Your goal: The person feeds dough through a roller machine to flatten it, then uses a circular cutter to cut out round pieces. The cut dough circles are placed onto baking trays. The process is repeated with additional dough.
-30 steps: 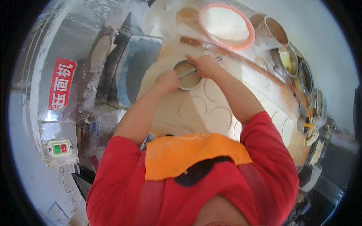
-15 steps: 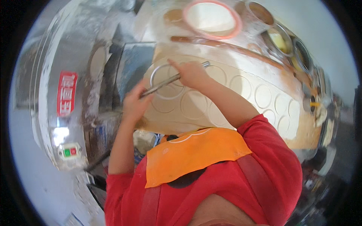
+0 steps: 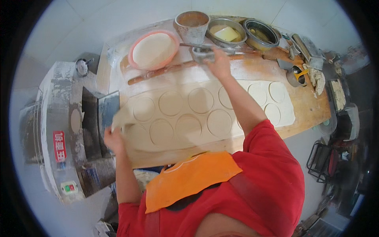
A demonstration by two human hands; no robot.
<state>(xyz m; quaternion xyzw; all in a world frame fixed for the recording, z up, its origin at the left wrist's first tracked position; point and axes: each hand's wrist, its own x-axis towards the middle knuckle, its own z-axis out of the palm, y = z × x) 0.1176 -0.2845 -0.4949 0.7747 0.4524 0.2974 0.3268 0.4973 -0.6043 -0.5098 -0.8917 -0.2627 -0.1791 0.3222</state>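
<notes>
A long pale dough sheet (image 3: 179, 118) lies along the table, marked with several cut circles. At its left end my left hand (image 3: 113, 140) is closed on the sheet's edge, which looks slightly lifted. My right hand (image 3: 219, 65) reaches across to the far side of the sheet. Its fingers are on a metal ring cutter (image 3: 201, 54) with a long rod handle, beyond the rolling pin (image 3: 166, 71). Blur makes the exact hold on the cutter hard to see.
A pink-rimmed basin of flour (image 3: 154, 50) stands at the back left. Beside it are a floury bucket (image 3: 192, 27), a metal bowl (image 3: 227, 32) with a yellow block, and a dark pot (image 3: 260, 34). A grey machine (image 3: 108, 108) borders the table's left end.
My right hand has carried the ring cutter from the dough's left part to the back of the table. My left hand has let go of its handle and moved to the sheet's left edge.
</notes>
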